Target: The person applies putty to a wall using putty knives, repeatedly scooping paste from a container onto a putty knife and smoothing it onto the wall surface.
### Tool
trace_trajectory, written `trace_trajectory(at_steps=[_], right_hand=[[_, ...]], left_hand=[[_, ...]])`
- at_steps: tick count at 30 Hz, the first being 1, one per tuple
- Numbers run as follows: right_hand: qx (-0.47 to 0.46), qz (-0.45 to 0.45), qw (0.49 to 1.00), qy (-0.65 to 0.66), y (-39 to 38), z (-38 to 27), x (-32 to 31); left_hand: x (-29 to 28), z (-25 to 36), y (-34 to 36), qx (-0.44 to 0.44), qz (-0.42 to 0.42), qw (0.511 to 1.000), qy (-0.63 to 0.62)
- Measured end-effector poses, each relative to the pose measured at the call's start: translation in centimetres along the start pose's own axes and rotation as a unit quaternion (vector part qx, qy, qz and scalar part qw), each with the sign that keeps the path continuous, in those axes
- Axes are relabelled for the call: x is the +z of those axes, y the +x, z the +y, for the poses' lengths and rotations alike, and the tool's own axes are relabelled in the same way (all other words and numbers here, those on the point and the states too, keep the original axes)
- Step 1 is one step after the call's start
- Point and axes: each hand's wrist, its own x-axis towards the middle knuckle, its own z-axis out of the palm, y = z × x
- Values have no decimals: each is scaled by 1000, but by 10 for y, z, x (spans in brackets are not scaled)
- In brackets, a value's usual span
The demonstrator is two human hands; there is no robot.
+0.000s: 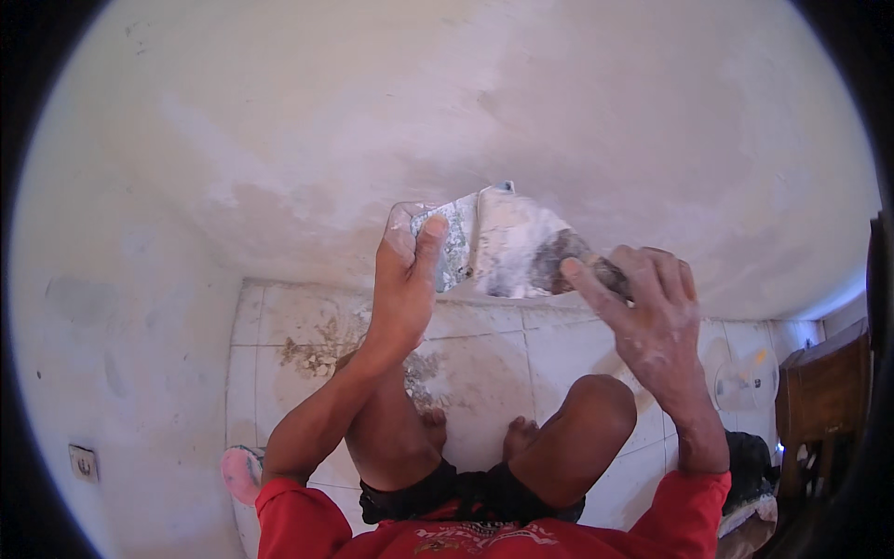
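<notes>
My right hand [656, 312] is closed round the dark handle of a wide putty knife [515, 244]. Its blade is smeared with white paste and slightly blurred. A flat, paste-crusted plate [456, 244] is gripped in my left hand [407, 270], the thumb pressed on its face. The knife's blade meets or overlaps the plate's right side; whether they touch I cannot tell. Both tools are held up in front of the wall [447, 112], which carries patches of white and greyish, damp-looking coating. White residue marks the fingers of both hands.
Crumbled debris [321, 352] lies on the white tiled floor [480, 359] by my feet. A wall socket [83, 463] is at lower left, near a pink round object [242, 474]. At right stand wooden furniture [821, 387] and a black bag-like item [748, 466].
</notes>
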Motion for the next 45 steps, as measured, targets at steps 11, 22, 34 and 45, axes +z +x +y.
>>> trace_trajectory(at_steps=[11, 22, 34, 45], right_hand=[[2, -12, 996, -86, 0, -3, 10], [312, 2, 835, 452, -52, 64, 2], [261, 64, 888, 373, -51, 47, 52], [65, 78, 994, -48, -39, 45, -52]], left_hand=[[-9, 11, -8, 94, 30, 985, 141], [-2, 5, 8, -94, 15, 984, -151], [47, 35, 4, -179, -58, 933, -308], [46, 54, -1, -11, -29, 1000, -4]])
